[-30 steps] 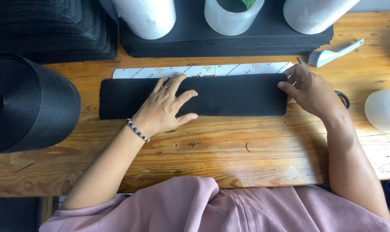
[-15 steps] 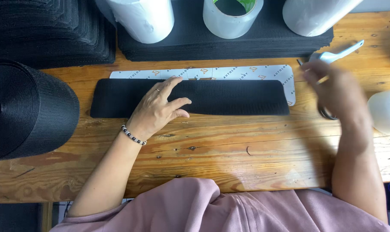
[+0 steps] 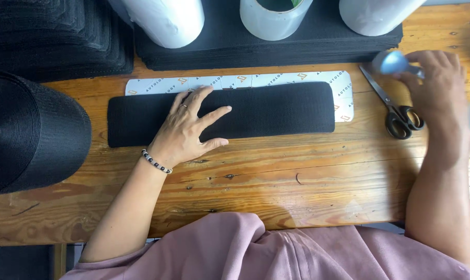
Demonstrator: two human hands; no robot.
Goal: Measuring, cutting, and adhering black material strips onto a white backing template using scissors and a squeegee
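The left hand (image 3: pixel 186 129) pressed the black fabric strip (image 3: pixel 276 109) with fingers spread wide; the right hand (image 3: pixel 437 85) gripped a pale-blue tool (image 3: pixel 393 62) above scissors (image 3: pixel 395 111).

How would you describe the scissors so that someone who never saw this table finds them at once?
Start at the wooden table and follow the long black fabric strip under the left hand to its right end. Just past it lie the scissors, below the right hand. They alone are metal, with thin blades and black loop handles.
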